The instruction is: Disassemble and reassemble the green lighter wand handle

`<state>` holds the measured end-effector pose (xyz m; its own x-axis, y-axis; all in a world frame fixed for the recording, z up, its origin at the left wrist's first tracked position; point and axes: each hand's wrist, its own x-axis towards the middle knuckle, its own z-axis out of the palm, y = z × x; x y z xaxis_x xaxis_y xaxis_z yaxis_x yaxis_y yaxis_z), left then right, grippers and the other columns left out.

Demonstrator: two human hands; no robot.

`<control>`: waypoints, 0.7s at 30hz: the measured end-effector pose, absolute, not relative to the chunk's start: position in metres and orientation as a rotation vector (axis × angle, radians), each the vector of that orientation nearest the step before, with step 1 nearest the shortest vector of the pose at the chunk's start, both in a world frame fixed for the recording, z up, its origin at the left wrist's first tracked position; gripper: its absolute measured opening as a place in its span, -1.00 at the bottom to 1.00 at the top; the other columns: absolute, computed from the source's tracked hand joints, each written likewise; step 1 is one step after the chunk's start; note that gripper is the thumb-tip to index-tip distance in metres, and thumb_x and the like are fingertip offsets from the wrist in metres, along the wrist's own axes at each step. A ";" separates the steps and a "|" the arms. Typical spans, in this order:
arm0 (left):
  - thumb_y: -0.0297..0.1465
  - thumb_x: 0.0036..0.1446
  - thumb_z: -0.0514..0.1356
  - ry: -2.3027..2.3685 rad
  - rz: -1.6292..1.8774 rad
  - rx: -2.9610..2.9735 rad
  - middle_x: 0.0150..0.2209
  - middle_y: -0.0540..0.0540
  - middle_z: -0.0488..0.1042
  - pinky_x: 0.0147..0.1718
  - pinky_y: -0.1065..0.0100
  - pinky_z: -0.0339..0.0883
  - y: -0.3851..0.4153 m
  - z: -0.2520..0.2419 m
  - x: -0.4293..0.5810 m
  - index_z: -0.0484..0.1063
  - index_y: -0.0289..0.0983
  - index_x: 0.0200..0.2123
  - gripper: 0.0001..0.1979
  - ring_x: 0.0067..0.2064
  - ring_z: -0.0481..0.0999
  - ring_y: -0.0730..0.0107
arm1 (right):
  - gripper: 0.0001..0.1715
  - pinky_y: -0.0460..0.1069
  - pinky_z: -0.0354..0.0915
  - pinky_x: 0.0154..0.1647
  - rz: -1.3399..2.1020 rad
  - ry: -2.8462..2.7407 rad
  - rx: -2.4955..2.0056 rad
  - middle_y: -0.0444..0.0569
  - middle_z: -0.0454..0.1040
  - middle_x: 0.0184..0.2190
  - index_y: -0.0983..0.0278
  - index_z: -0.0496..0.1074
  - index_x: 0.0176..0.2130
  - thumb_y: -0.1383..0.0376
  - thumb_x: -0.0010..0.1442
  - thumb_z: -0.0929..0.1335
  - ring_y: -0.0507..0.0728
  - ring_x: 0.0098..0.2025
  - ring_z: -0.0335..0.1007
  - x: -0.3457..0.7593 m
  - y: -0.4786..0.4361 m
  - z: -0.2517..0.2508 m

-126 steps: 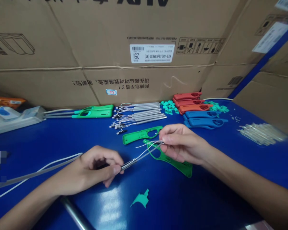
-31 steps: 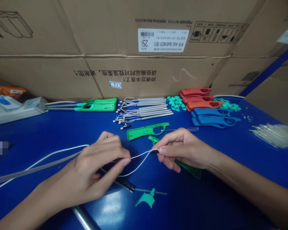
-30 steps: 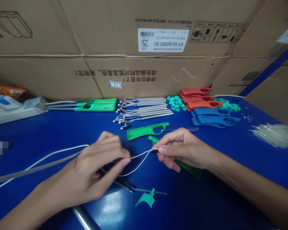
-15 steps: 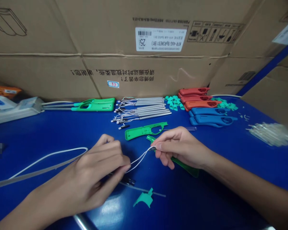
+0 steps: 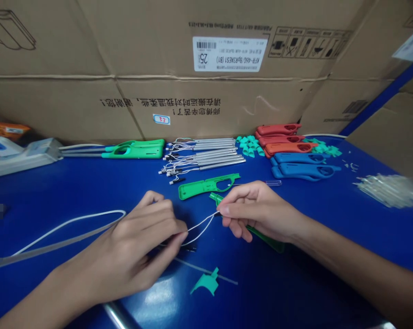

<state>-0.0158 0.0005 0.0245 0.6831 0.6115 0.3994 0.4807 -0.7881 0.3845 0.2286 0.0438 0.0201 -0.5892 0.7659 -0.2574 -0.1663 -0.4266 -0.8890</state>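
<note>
1. Start from the teal piece [image 5: 206, 284] on the blue table [image 5: 295, 292]: both hands work beyond it, apart from each other, with white wires [image 5: 203, 225] strung across the gap.
2. Left hand [image 5: 141, 249], beyond and left of the teal piece: thumb and forefinger pinched on the wires, a black part [image 5: 190, 249] peeking out just beneath.
3. Right hand [image 5: 261, 210], beyond and right of it: thumb and fingertips clamped on the far end of the wires, something small and dark there, mostly hidden.
4. A clear strip [image 5: 192, 265] runs right behind the teal piece; whether they touch, I cannot tell. A shiny pipe [image 5: 119, 316] pokes in to its left.
5. Straight beyond the teal piece lies a green shell [image 5: 197, 186], open side up; a second shell [image 5: 266, 240], partly covered by the right hand, is off to the right.
6. Farther beyond it: metal tubes [image 5: 216, 160] in rows, teal caps [image 5: 250, 146] beside them, then red handles [image 5: 275, 129] and blue handles [image 5: 295, 171] farther right.
</note>
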 end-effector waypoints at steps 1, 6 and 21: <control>-0.63 0.23 0.13 0.886 0.772 2.653 -0.44 -0.01 0.34 -0.25 0.21 0.18 0.001 0.024 -0.015 0.43 -0.30 -0.23 -0.85 -0.40 0.28 0.40 | -0.68 -0.22 0.33 -0.75 2.051 -1.175 -0.899 -0.05 0.54 -0.61 0.44 0.54 -0.46 0.24 -0.08 0.60 -0.03 -0.67 0.43 0.229 0.044 0.020; -0.52 0.24 0.20 0.938 0.839 2.594 -0.41 -0.03 0.43 -0.23 0.20 0.18 -0.002 0.019 -0.006 0.44 -0.33 -0.13 -0.87 -0.33 0.39 0.36 | -0.66 -0.19 0.38 -0.72 2.039 -1.216 -0.899 -0.05 0.55 -0.58 0.44 0.55 -0.39 0.21 -0.03 0.58 0.00 -0.64 0.47 0.226 0.043 0.019; -0.51 0.29 0.15 1.033 0.801 2.545 -0.48 0.04 0.44 -0.25 0.25 0.16 -0.005 0.018 0.003 0.51 -0.26 -0.22 -0.87 -0.42 0.38 0.45 | -0.59 -0.14 0.41 -0.62 2.028 -1.357 -0.930 -0.07 0.55 -0.55 0.41 0.51 -0.28 0.18 -0.03 0.57 0.01 -0.60 0.48 0.224 0.035 0.018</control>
<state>0.0029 -0.0045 0.0180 0.5908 0.7071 0.3885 0.5523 -0.7055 0.4441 0.2244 0.0354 0.0176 -0.6265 0.7373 -0.2526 -0.0481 -0.3601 -0.9317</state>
